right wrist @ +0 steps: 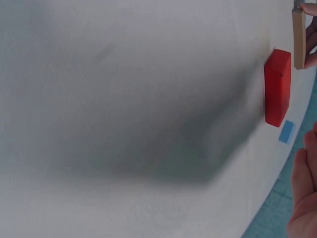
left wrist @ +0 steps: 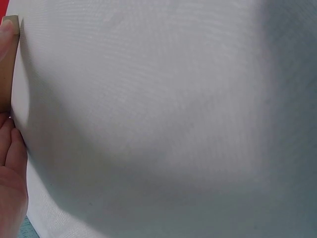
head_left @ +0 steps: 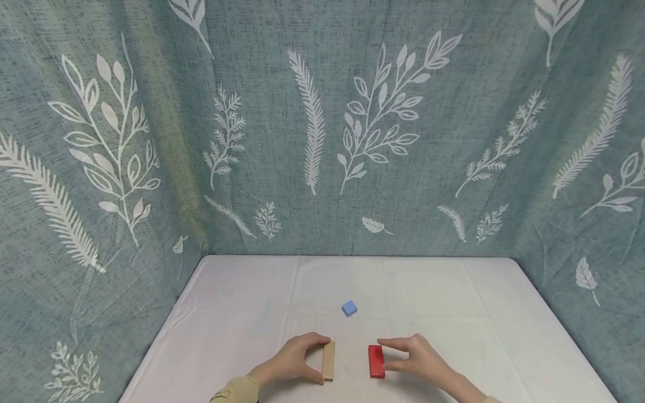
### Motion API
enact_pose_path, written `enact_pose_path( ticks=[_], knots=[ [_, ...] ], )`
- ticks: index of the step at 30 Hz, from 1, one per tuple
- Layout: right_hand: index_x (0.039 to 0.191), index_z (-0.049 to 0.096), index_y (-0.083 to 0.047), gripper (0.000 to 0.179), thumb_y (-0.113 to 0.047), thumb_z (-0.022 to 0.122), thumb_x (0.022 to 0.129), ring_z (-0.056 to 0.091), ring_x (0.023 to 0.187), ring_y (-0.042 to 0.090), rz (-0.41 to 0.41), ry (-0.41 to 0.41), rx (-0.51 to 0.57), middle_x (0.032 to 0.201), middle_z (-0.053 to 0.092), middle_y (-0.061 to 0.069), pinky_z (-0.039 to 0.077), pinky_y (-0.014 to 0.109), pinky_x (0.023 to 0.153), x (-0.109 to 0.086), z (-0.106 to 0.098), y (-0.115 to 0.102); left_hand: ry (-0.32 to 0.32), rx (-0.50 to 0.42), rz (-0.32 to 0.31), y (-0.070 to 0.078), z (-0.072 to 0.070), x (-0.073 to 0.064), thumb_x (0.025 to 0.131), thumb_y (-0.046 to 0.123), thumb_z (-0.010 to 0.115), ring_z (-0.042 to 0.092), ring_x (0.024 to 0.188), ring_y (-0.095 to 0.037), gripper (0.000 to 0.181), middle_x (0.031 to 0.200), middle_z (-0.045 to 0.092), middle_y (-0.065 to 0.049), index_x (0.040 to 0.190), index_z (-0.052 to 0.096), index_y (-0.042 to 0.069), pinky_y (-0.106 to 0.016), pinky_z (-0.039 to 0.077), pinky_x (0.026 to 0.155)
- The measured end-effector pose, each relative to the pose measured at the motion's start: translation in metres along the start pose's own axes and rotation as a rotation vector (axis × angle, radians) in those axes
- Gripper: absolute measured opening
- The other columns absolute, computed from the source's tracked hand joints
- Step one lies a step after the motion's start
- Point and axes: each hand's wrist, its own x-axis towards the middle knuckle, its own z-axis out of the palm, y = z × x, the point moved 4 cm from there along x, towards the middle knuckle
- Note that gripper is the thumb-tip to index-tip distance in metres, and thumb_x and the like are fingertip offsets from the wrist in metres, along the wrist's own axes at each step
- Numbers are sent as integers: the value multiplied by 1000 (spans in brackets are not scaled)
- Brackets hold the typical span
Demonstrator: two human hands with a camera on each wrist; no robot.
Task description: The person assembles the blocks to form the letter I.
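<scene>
My left hand (head_left: pixel 294 359) holds a narrow, light wooden block (head_left: pixel 329 361) by its two ends, thumb at the near end and fingers at the far end. The left wrist view catches only part of this wooden block (left wrist: pixel 7 74) at its left edge. Just right of a red rectangular block (head_left: pixel 375 361) is my right hand (head_left: pixel 422 358), thumb and fingers spread apart. In the right wrist view there is a gap between the fingers (right wrist: pixel 301 173) and the red block (right wrist: pixel 278 88). Both blocks lie lengthwise, roughly parallel, with bare cloth between them.
A small blue block (head_left: pixel 349 308) lies farther back on the white-covered table (head_left: pixel 252 302), between the other two. Behind the table and along both sides hangs a blue-green curtain (head_left: pixel 272 140) with white leaf prints.
</scene>
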Motion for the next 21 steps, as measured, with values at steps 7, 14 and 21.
enact_pose_path(
  ticks=[7, 14, 21],
  knots=[
    [114, 69, -7, 44, -34, 74, 80, 68, 103, 17, 32, -35, 75, 108, 72, 9, 58, 37, 83, -1, 12, 3, -4, 5, -13, 2, -1, 0, 66, 30, 86, 57, 120, -23, 72, 125, 62, -5, 127, 56, 5, -32, 45, 105],
    [113, 70, -6, 45, -36, 74, 80, 68, 103, 18, 63, -55, 94, 108, 72, 10, 58, 37, 84, -1, 17, 4, -8, 2, -17, 1, -1, 0, 66, 31, 85, 56, 120, -23, 72, 126, 62, -5, 127, 56, 6, -32, 45, 105],
    [111, 71, -7, 41, -34, 74, 80, 67, 103, 15, 89, -55, 77, 108, 72, 9, 58, 34, 83, 0, 23, 7, -8, -2, -17, 0, 0, 0, 66, 30, 85, 56, 121, -24, 72, 127, 62, -5, 127, 55, 5, -32, 45, 105]
  ],
)
